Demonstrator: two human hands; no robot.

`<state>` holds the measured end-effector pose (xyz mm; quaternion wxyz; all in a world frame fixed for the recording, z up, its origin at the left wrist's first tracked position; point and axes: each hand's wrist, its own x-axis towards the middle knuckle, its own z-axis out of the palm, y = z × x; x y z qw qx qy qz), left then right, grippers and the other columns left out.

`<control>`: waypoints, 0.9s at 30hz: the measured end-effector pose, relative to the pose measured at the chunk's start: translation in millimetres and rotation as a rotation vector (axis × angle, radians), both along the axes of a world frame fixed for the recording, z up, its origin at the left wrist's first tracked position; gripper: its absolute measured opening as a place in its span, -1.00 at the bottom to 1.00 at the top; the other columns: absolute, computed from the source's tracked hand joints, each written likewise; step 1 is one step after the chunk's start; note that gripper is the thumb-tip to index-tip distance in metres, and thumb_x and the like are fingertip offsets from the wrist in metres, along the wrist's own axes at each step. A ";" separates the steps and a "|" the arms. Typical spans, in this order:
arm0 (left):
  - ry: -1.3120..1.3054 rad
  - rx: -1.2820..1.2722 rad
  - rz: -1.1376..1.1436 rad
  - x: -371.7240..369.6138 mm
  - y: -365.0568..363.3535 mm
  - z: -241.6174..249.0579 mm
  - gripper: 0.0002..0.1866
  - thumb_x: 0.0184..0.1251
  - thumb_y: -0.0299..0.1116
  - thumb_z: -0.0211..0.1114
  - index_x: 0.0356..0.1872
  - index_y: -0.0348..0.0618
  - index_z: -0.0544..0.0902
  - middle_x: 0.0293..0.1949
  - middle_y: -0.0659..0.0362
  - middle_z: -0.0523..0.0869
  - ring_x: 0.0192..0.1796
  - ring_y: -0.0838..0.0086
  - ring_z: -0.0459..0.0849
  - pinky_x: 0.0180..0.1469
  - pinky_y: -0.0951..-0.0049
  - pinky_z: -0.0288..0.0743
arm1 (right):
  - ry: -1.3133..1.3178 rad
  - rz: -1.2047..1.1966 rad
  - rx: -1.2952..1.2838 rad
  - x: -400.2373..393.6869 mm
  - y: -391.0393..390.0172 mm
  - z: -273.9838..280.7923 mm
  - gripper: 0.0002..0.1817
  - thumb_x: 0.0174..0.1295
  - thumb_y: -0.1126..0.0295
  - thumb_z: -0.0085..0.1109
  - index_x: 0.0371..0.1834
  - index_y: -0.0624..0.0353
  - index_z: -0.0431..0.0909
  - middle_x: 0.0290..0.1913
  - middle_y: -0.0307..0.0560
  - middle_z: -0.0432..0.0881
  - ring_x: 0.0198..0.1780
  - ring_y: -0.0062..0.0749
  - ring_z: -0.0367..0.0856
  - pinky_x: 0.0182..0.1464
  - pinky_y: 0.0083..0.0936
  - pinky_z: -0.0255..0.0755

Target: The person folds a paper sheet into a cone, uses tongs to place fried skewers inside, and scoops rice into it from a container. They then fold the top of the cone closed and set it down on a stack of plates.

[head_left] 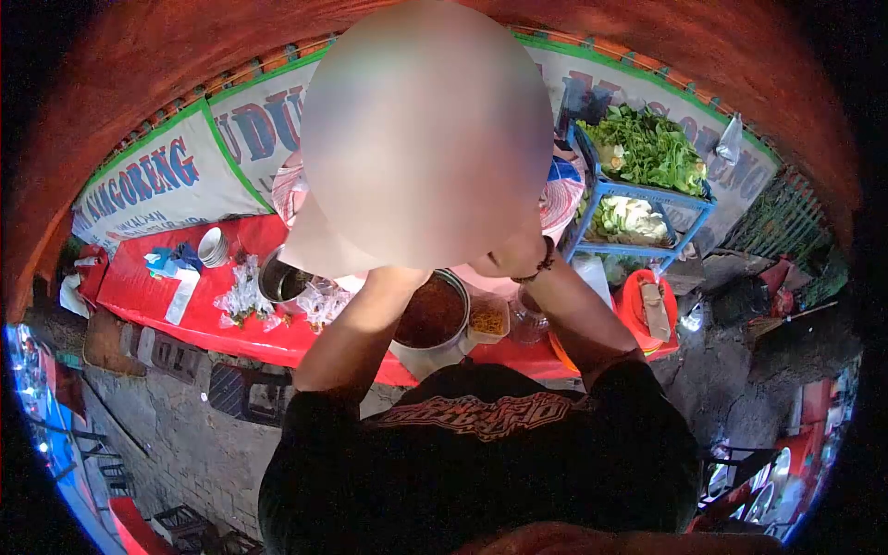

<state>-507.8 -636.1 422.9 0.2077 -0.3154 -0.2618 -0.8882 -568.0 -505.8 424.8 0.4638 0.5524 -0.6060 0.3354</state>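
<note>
My arms reach forward over a table with a red cover (pixel 139 291). A blurred patch hides my left hand; only the forearm (pixel 356 328) shows, passing beside a metal pot of red-brown sauce (pixel 430 314). My right hand (pixel 513 257), with a bead bracelet on the wrist, is above a small tub of yellow food (pixel 488 321) and a glass jar (pixel 527 319). Its fingers are lost in the blur, so I cannot tell what it holds.
A metal bowl (pixel 280 277) and small tied plastic bags (pixel 242 296) lie left of the pot. A stack of bowls (pixel 215 246) sits further left. A blue rack (pixel 638 190) holds greens and cabbage. An orange basket (pixel 647 319) stands at the right. Banners hang behind.
</note>
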 end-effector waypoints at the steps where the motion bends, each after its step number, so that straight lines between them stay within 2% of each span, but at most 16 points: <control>1: 0.022 0.030 -0.027 -0.8 0.2 -0.1 -0.37 0.49 -0.10 0.13 0.43 -0.21 0.20 0.30 0.11 0.42 0.34 0.38 0.39 0.27 0.35 0.42 | -0.011 -0.045 -0.028 -1.9 1.4 3.7 -0.56 0.16 0.23 0.18 0.17 -0.28 0.64 0.43 -0.02 0.40 0.51 0.02 0.22 0.45 -0.04 0.04; 4: 0.071 0.090 -0.084 -5.9 1.0 -4.9 -0.36 0.51 -0.07 0.10 0.44 -0.21 0.19 0.32 0.12 0.40 0.36 0.37 0.37 0.28 0.35 0.41 | 0.032 -0.121 -0.078 -7.7 1.0 8.0 -0.55 0.16 0.27 0.17 0.17 -0.34 0.64 0.45 -0.04 0.38 0.53 0.02 0.18 0.45 -0.04 -0.01; 6: 0.040 -0.109 0.202 -13.7 1.0 -14.9 -0.39 0.54 -0.09 0.04 0.42 -0.26 0.20 0.32 0.07 0.40 0.31 0.32 0.41 0.30 0.30 0.36 | 0.074 -0.203 -0.031 -4.5 -0.4 10.4 -0.54 0.16 0.29 0.16 0.17 -0.34 0.64 0.46 -0.03 0.37 0.54 0.01 0.14 0.47 -0.03 -0.07; 7: 0.068 -0.313 0.370 -15.7 -1.7 -15.1 -0.43 0.59 -0.09 -0.08 0.41 -0.29 0.21 0.32 0.03 0.40 0.31 0.31 0.42 0.27 0.29 0.38 | 0.073 -0.205 -0.029 -6.1 -1.3 7.5 -0.54 0.16 0.29 0.16 0.17 -0.34 0.64 0.46 -0.03 0.37 0.54 0.01 0.14 0.47 -0.03 -0.07; 8: 0.068 -0.310 0.369 -16.0 -3.6 -14.2 -0.43 0.59 -0.09 -0.08 0.41 -0.29 0.21 0.32 0.03 0.40 0.31 0.31 0.42 0.27 0.29 0.38 | 0.134 -0.229 -0.034 -10.2 -2.6 3.1 -0.54 0.19 0.25 0.16 0.20 -0.32 0.62 0.48 -0.02 0.33 0.55 0.05 0.11 0.47 -0.01 -0.10; 10: -0.181 -0.470 0.486 -12.7 -6.1 -1.6 -0.24 0.51 0.24 -0.16 0.39 -0.26 0.26 0.39 -0.07 0.35 0.43 0.15 0.34 0.46 0.16 0.23 | 0.201 -0.251 -0.040 -6.7 -1.8 -0.4 -0.54 0.21 0.22 0.16 0.22 -0.31 0.61 0.50 0.00 0.30 0.56 0.08 0.08 0.48 0.00 -0.12; 11: -0.248 -0.511 0.469 -12.3 -8.9 -12.5 -0.30 0.54 0.18 -0.16 0.32 -0.29 0.36 0.36 -0.11 0.39 0.38 0.12 0.42 0.41 0.16 0.32 | 0.081 -0.237 -0.021 5.3 0.8 -4.5 -0.55 0.25 0.15 0.15 0.24 -0.29 0.59 0.52 0.04 0.24 0.56 0.13 0.05 0.48 0.00 -0.13; 13: -0.165 -0.472 0.503 -21.4 -10.5 -34.8 -0.32 0.55 0.15 -0.15 0.33 -0.29 0.34 0.36 -0.11 0.38 0.38 0.13 0.41 0.40 0.17 0.32 | -0.025 -0.225 -0.007 7.1 -2.9 -0.6 -0.55 0.28 0.08 0.14 0.26 -0.27 0.58 0.54 0.08 0.18 0.57 0.17 0.02 0.48 0.00 -0.14; 16: 0.025 -0.344 0.577 -47.6 0.4 -69.2 -0.37 0.57 0.06 -0.12 0.37 -0.30 0.28 0.36 -0.12 0.37 0.39 0.15 0.41 0.40 0.17 0.33 | -0.287 0.338 -0.521 4.9 -21.0 4.8 0.17 0.06 -0.22 0.36 0.59 0.15 -0.07 0.59 0.36 -0.16 0.58 0.14 -0.03 0.54 -0.09 -0.25; 17: 0.086 -0.300 0.600 -52.1 9.9 -83.5 -0.38 0.58 0.02 -0.12 0.39 -0.30 0.27 0.36 -0.12 0.37 0.39 0.16 0.40 0.39 0.17 0.33 | -0.287 0.332 -0.522 4.4 -17.4 -1.6 0.17 0.06 -0.22 0.36 0.59 0.15 -0.07 0.59 0.36 -0.16 0.58 0.14 -0.03 0.54 -0.09 -0.25; 20: 0.282 -0.172 0.676 -76.0 12.7 -114.3 -0.41 0.60 -0.07 -0.09 0.43 -0.31 0.21 0.37 -0.13 0.36 0.40 0.19 0.40 0.39 0.18 0.33 | -0.373 0.631 -0.222 -1.3 -8.4 -31.1 0.29 0.04 -0.34 0.31 0.59 0.23 -0.21 0.53 0.27 0.03 0.50 0.03 0.19 0.51 -0.08 -0.03; 21: 0.288 -0.169 0.675 -74.7 9.9 -113.2 -0.41 0.60 -0.07 -0.09 0.43 -0.31 0.21 0.37 -0.13 0.36 0.40 0.19 0.40 0.39 0.18 0.33 | -0.367 0.629 -0.219 -3.4 -8.2 -29.1 0.29 0.04 -0.34 0.31 0.59 0.23 -0.21 0.53 0.27 0.03 0.50 0.03 0.19 0.51 -0.08 -0.03; 24: -0.031 -0.121 -0.227 -54.2 -0.6 -117.1 -0.45 0.61 -0.02 -0.12 0.47 -0.06 0.25 0.51 0.05 0.22 0.50 0.22 0.25 0.51 0.02 0.09 | -0.487 0.631 -0.258 0.2 -3.0 -30.7 0.21 0.10 -0.31 0.25 0.59 0.22 -0.18 0.52 0.26 0.06 0.49 0.01 0.20 0.50 -0.08 -0.01; 25: 0.237 -0.168 -0.137 -38.3 5.0 -75.6 -0.48 0.63 -0.07 -0.13 0.47 -0.07 0.27 0.50 0.10 0.26 0.51 0.20 0.24 0.54 0.04 -0.01 | -0.523 0.635 -0.268 0.0 -1.9 -29.6 0.19 0.12 -0.30 0.23 0.59 0.22 -0.17 0.52 0.26 0.07 0.49 0.01 0.20 0.50 -0.07 -0.01; 26: 0.240 -0.168 -0.136 -44.0 -7.6 -76.7 -0.48 0.63 -0.07 -0.13 0.47 -0.07 0.27 0.50 0.10 0.26 0.51 0.20 0.24 0.54 0.04 -0.01 | -0.556 0.642 -0.280 -1.2 -2.2 -27.4 0.17 0.14 -0.29 0.21 0.59 0.22 -0.16 0.52 0.26 0.08 0.49 0.01 0.20 0.50 -0.07 0.00; 27: 0.073 -0.561 0.014 -48.8 -30.2 -79.3 -0.50 0.61 -0.13 -0.09 0.45 -0.09 0.30 0.49 0.05 0.27 0.51 0.15 0.25 0.52 0.02 0.02 | -0.591 0.648 -0.297 -1.3 -2.8 -25.9 0.15 0.16 -0.28 0.19 0.59 0.22 -0.15 0.52 0.25 0.09 0.49 0.00 0.20 0.50 -0.07 0.00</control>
